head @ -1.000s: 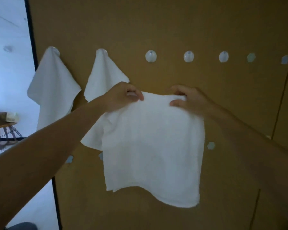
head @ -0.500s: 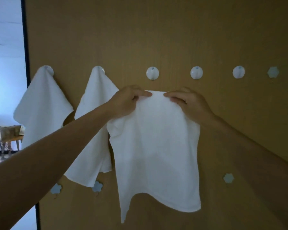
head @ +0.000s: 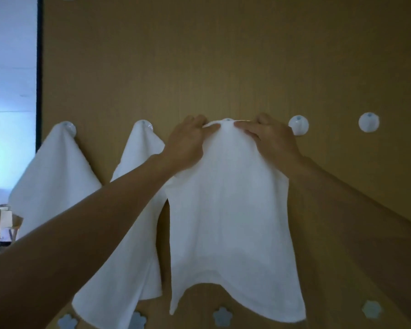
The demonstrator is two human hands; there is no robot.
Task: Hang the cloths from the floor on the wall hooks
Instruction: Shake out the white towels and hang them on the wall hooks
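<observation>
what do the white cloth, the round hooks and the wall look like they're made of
Cloth: soft woven fabric, maybe terry; it drapes and folds limply. Round hook: glossy white plastic, judging by its sheen, possibly ceramic. Wall: matte wood or wood-look laminate, with faint vertical grain.

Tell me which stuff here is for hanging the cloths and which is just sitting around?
For the job: left hand, right hand, held cloth, third hook, two hung cloths, free hooks.

Just around: flower stickers, wooden furniture at far left.
</observation>
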